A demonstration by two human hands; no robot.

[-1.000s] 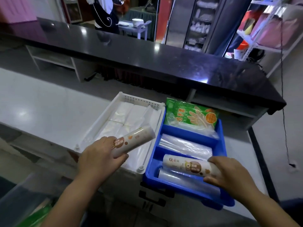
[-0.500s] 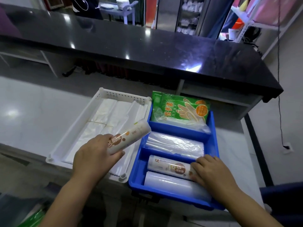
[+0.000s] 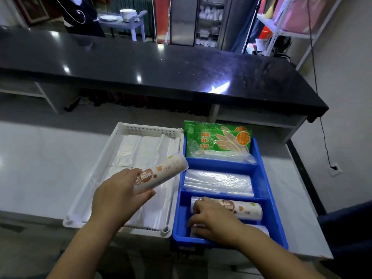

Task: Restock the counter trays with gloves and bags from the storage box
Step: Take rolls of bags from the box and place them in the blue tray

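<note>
My left hand grips a white printed roll of bags and holds it above the right side of the white tray, which is lined with flat white bags. The blue tray to its right has three compartments. Green glove packets stand in the far one, clear bags lie in the middle one. In the near compartment a second printed roll lies across, and my right hand rests on its left end, fingers curled over it and over a clear roll beneath.
Both trays sit on a pale counter near its front edge. A black raised counter top runs across behind them. A person in dark clothes stands beyond it. A metal shelf rack is at the far right.
My right hand has slid from the right end of the roll in the blue tray to its left end. The left hand keeps its roll over the white tray.
</note>
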